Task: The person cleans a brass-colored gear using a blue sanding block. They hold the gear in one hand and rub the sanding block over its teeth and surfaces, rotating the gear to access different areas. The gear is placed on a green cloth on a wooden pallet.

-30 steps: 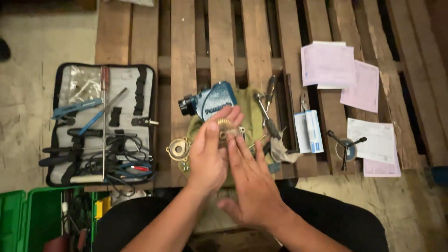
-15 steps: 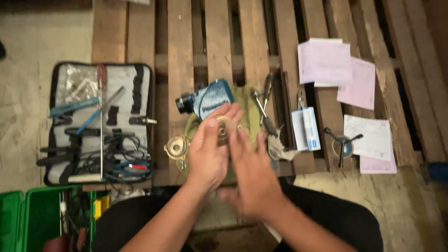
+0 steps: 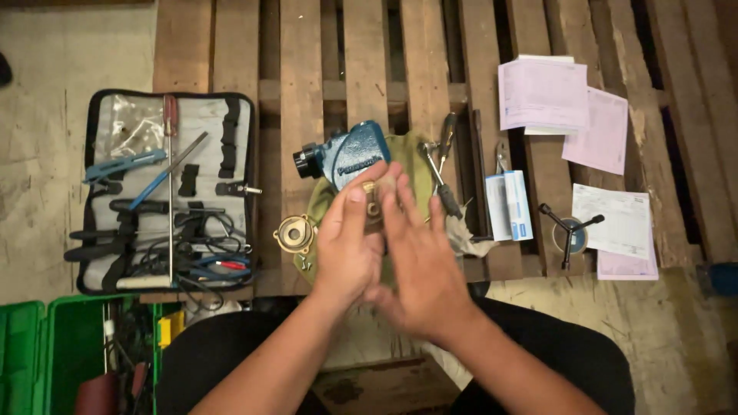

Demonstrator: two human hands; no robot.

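Pinching a small brass-coloured metal part (image 3: 372, 206) between thumb and fingers, the left hand (image 3: 347, 244) is held just above the olive green cloth (image 3: 419, 165) on the wooden pallet (image 3: 300, 92). The right hand (image 3: 419, 257) is spread flat, its fingers laid against the part. The blue metal pump body (image 3: 350, 154) lies just beyond the fingertips. If the pinch is loosened, the part could probably be lost through a gap between the slats.
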